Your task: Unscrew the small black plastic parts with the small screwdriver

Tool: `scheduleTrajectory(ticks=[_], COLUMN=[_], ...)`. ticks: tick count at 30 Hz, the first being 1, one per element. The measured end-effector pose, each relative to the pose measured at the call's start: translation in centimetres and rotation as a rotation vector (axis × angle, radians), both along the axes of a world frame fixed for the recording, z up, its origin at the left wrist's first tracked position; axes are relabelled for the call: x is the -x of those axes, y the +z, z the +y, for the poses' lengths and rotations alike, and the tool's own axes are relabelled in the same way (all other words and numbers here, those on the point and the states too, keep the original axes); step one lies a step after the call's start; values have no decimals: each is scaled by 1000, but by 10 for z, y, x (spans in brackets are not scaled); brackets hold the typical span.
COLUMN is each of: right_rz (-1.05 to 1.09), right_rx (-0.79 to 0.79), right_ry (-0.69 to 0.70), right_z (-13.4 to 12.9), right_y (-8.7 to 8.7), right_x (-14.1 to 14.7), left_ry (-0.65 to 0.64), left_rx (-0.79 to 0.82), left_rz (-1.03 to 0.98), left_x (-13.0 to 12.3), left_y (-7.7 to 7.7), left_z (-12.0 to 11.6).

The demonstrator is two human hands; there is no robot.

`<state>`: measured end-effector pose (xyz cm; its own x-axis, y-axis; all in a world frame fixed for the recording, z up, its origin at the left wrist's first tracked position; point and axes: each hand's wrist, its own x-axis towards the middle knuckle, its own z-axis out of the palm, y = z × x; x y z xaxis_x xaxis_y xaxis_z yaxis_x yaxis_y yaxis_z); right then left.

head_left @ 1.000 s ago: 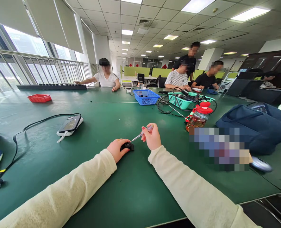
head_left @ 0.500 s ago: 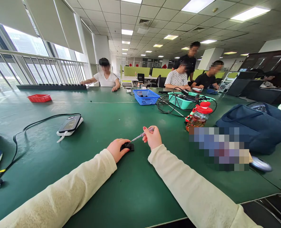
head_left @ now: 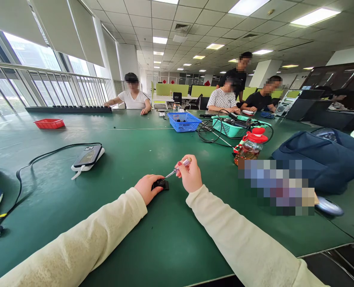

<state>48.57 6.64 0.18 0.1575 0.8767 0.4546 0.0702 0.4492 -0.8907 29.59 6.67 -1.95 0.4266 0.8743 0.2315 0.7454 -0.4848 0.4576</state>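
Note:
On the green table (head_left: 165, 247) lies a small black part (head_left: 164, 184) with a flat end jutting to the right. My left hand (head_left: 149, 187) is closed over its left side, thumb in front and fingers behind, and covers much of it. My right hand (head_left: 189, 174) grips a screwdriver (head_left: 175, 170) with a clear handle. The shaft slants down to the left, and its tip meets the top of the black part near my left fingertips. Fine detail on the part is too small to make out.
Left of my hands lies a phone (head_left: 89, 154) on a white block with a cable. Farther off stand a red tray (head_left: 49, 124), a blue basket (head_left: 183, 122) and a green basket (head_left: 232, 128). A red-lidded jar (head_left: 251, 145) and a dark blue bag (head_left: 317, 159) are at right. Several people sit or stand beyond.
My right hand has turned and shifted slightly left, and the screwdriver's handle now stands a little steeper. My left hand and the black part have stayed in place. A long dark strip far left slid right.

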Motion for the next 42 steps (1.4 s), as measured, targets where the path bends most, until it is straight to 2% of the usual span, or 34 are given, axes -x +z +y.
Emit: scheduleTrajectory(ticks=[6,14,22,32,42], right_rz=[14,11,60,52,-69], right_rx=[-27,41,-13,4,-125], right_ry=[4,37,-56,34,51], right_z=[-1,5,3,3,-3], right_y=[1,-5,-1,-2,-4], right_x=[-1,1,0,1,5], left_ry=[3,0,2,12,33], left_rx=[-18,-12,-10,-13,-21], left_rz=[-10,18,22,38,46], left_x=[0,0,0,0,0], left_y=[0,-1,-1,-2,-6], left_z=[-1,2,1,2,5])
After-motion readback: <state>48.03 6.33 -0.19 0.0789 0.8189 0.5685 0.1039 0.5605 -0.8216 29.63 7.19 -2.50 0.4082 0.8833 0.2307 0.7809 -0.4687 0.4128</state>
